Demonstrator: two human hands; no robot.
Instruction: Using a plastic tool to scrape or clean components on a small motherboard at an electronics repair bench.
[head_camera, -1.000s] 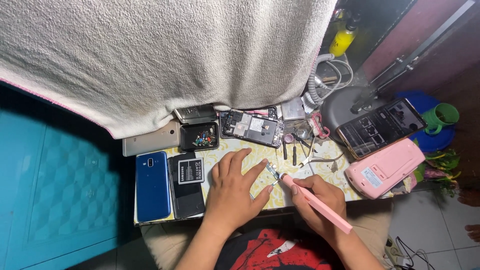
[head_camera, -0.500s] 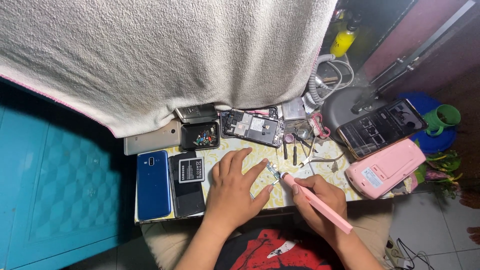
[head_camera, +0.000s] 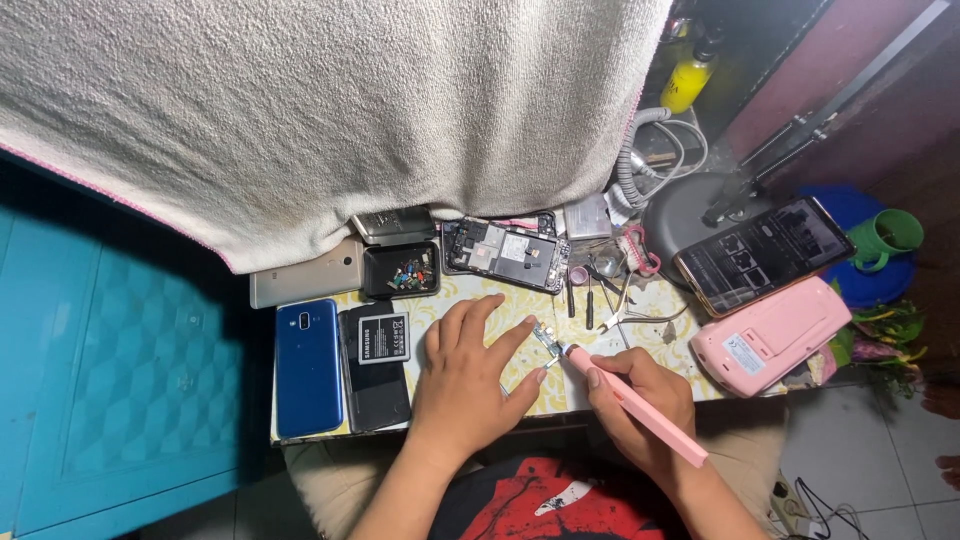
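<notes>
Two hands are at work at the near edge of a small patterned table (head_camera: 660, 300), and the thing between them is tiny: a little metal-and-circuit part (head_camera: 546, 340), silvery with some dark bits, lying on the tabletop just left of centre. Too small to make out more than that.

The left hand (head_camera: 465, 385) lies flat, palm down, fingers spread loose and open, holding nothing. Its index fingertip looks to be pressing on the part or right beside it; hard to tell which.

The right hand (head_camera: 640, 405) is closed around a pink pen-shaped tool (head_camera: 632, 403), gripped like a pencil. The tool's tip points to about 10 o'clock and meets the part, while its back end sticks out toward 4 o'clock past the wrist.

Around them:
- at 9 o'clock from the left hand, a black phone with its back off and battery showing (head_camera: 378, 365), and a blue phone (head_camera: 307, 365) just beside it
- at 12 o'clock, a small black tray of tiny bits (head_camera: 401, 270) and an opened phone with its boards bare (head_camera: 505, 253)
- at 2 o'clock from the right hand, a pink box-like device (head_camera: 770, 335) and a phone with a lit screen (head_camera: 763, 253)
- a big off-white towel (head_camera: 330, 110) hangs over the far side.
</notes>
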